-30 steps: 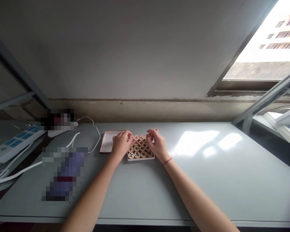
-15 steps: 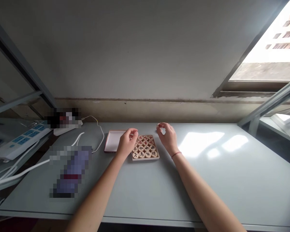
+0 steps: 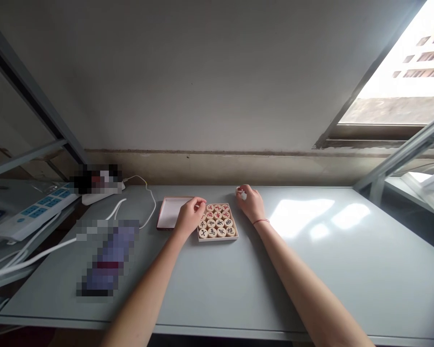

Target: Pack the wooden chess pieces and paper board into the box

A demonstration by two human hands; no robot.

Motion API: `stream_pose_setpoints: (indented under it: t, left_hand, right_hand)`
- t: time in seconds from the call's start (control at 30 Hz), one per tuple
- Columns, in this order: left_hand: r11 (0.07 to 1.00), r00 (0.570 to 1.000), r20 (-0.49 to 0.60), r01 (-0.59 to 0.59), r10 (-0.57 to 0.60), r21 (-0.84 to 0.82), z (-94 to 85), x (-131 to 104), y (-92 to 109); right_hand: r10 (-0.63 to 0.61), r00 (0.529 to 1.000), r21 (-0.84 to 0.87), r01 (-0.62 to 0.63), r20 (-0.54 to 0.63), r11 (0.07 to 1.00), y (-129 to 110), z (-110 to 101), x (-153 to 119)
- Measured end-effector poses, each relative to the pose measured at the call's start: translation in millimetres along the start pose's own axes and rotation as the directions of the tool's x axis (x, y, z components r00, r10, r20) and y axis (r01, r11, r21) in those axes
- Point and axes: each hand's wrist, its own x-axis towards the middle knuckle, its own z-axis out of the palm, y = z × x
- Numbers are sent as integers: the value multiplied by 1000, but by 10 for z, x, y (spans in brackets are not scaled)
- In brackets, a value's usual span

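A shallow box [image 3: 218, 239] stands on the desk, packed with round wooden Chinese chess pieces [image 3: 221, 232]. Red characters mark the far rows and black ones the near rows. My left hand [image 3: 190, 215] is at the box's far left corner, thumb and fingers pinched together; what lies between them is hidden. Beyond the box's right side, my right hand [image 3: 251, 204] rests low over the desk, its fingers closed around a small pale Chinese chess piece [image 3: 239, 191] with a red mark. Part of that piece is covered by the fingers. Left of the box lies the open lid [image 3: 169, 212], partly behind my left hand.
A blurred-out purple item [image 3: 112, 258] lies on the desk's left part, with white cables [image 3: 152, 202] near it. A power strip [image 3: 39, 211] sits at the far left. Wall [image 3: 202, 171] runs along the back edge, and sunlight patches fall on the right half.
My right hand has lowered slightly, with its fingers closing more around the piece. My left hand stays at the box corner. The view has shifted a little.
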Motion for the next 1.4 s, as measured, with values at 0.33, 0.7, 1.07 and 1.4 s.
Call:
stream_pose_setpoints:
  t: [0.33, 0.7, 1.07, 1.4]
  left_hand:
    - [989, 997, 21, -73, 71, 132, 46, -8, -25]
    - [716, 988, -4, -108, 153, 689, 162, -26, 14]
    - [737, 989, 36, -129, 142, 663, 276, -30, 42]
    - [908, 981, -55, -148, 184, 392, 189, -50, 86]
  right_hand:
    - [18, 999, -11, -18, 34, 1000, 39, 39, 5]
    - [44, 987, 222, -79, 155, 972, -497, -169, -477]
    - [120, 972, 259, -171, 203, 950, -580, -222, -453]
    - [-349, 928, 256, 371, -126, 893, -593, -231, -471]
